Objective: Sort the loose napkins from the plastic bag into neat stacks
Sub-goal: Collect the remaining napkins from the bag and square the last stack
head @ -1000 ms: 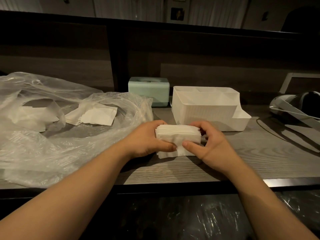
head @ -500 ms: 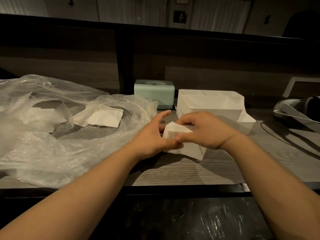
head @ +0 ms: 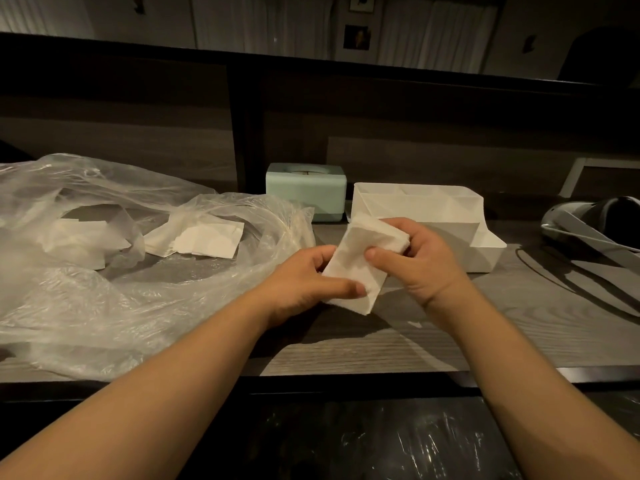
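Squaring a napkin stack (head: 356,268) held tilted just above the wooden counter (head: 346,351), left hand (head: 304,285) pinching its lower end, right hand (head: 419,258) curled round its upper end. Probably next: aligning edges, then setting down beside the plastic bag (head: 104,306)

Both hands (head: 426,268) grip napkin stack (head: 356,268) above table (head: 519,306).

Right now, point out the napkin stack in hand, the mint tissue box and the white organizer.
napkin stack (head: 356,261): head view, its flat top face.
mint tissue box (head: 306,195): head view, front wall.
white organizer (head: 440,230): head view, front wall.
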Demonstrator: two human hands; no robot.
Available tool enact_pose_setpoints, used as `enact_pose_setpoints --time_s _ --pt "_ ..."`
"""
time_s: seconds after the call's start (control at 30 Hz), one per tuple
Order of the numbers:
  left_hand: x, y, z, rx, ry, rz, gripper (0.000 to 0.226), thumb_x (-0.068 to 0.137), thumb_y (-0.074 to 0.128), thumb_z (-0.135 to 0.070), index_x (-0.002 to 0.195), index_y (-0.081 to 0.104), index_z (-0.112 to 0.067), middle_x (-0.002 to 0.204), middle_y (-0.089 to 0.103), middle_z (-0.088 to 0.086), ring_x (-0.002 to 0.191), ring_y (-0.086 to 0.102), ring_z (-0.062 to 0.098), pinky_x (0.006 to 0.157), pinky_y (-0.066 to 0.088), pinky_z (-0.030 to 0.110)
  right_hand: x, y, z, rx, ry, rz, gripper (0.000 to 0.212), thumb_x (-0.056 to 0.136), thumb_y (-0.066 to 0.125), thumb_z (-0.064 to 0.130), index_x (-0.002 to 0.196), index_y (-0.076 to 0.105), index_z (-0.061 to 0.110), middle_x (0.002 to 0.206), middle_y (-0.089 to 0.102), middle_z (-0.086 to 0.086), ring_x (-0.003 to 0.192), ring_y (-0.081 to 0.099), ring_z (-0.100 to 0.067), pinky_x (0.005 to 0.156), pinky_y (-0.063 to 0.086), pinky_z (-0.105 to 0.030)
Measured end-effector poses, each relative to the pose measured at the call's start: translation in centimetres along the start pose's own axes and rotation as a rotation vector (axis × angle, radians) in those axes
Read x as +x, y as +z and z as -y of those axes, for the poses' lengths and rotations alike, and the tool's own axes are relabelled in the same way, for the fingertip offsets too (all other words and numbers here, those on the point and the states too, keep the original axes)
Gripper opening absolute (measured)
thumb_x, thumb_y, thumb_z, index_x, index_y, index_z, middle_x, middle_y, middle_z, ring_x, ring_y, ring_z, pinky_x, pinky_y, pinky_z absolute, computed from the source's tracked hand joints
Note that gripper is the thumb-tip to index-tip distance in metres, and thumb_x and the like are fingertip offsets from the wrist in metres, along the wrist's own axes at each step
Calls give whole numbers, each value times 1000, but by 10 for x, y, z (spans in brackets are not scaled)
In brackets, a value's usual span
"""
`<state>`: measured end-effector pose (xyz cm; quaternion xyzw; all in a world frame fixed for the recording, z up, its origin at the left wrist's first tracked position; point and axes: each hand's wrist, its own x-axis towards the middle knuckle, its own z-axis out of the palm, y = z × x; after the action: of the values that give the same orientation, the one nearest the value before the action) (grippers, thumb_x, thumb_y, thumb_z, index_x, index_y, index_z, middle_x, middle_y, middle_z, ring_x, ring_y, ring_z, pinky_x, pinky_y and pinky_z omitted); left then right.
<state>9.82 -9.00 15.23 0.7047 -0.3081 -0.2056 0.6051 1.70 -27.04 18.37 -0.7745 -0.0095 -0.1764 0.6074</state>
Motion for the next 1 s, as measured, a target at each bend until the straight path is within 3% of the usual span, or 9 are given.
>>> enact_pose_setpoints --time_s 0.13,0.23,0.37,0.57,0.67,0.73,0.8,0.9,1.0 --pt "4 -3 3 55 28 -122 37 74 89 -12 106 71 -19 93 75 -4 90 72 16 77 56 29 -13 -16 -11 -49 51 -44 40 85 75 8 112 59 33 114 67 4 106 67 -14 82 60 -28" --pt "5 -1 4 92 39 -149 44 74 90 -12 109 65 -23 101 75 -7 95 72 9 82 58 27 -22 -21 -24 -120 89 -26 39 87 75 8 113 63 34 111 70 10 104 67 -8 78 58 -20" --pt "6 1 3 227 -2 -67 63 71 94 -30 123 59 -32 117 69 -7 106 68 11 90 61 36 -25 -19 -35 -96 81 -39 38 87 75 5 114 67 30 106 73 13 100 68 -1 77 57 -17" --pt "5 4 1 232 -16 -12 37 77 89 -29 112 76 -27 103 79 -3 101 72 18 99 56 44 -25 -19 -41 -107 105 -48 39 87 73 0 115 67 26 108 73 6 103 69 -13 87 60 -30" --pt "6 4 4 247 6 -8 30 80 88 -29 107 77 -31 100 78 3 102 72 27 98 56 47 -29 -19 -41 -317 99 -82 41 91 72 21 129 60 28 117 66 12 107 63 -8 95 57 -32" --pt "6 5 5 224 20 -30 30 82 87 -24 110 76 -29 98 79 -1 99 73 22 95 57 43 -33 -19 -42 -642 68 -160 56 89 64 51 140 52 32 126 61 13 115 58 -9 102 51 -40" --pt "6 6 5 226 31 -36 39 81 87 -23 117 73 -30 104 78 -6 101 72 13 98 57 38 -38 -18 -41 -804 66 -177 71 84 45 74 143 48 35 130 61 11 122 54 -15 107 45 -50" --pt "7 6 4 266 50 -44 52 78 89 -27 126 70 -29 110 77 -10 104 71 7 101 55 39 -39 -17 -42 -779 50 -110 69 83 26 79 135 52 42 120 65 14 115 57 -14 104 45 -50" --pt "7 7 4 303 51 -44 56 76 91 -32 127 69 -30 109 76 -12 102 70 5 99 56 39 -37 -16 -40 -771 54 -44 58 94 21 67 132 56 40 119 64 16 116 54 -12 107 38 -49"
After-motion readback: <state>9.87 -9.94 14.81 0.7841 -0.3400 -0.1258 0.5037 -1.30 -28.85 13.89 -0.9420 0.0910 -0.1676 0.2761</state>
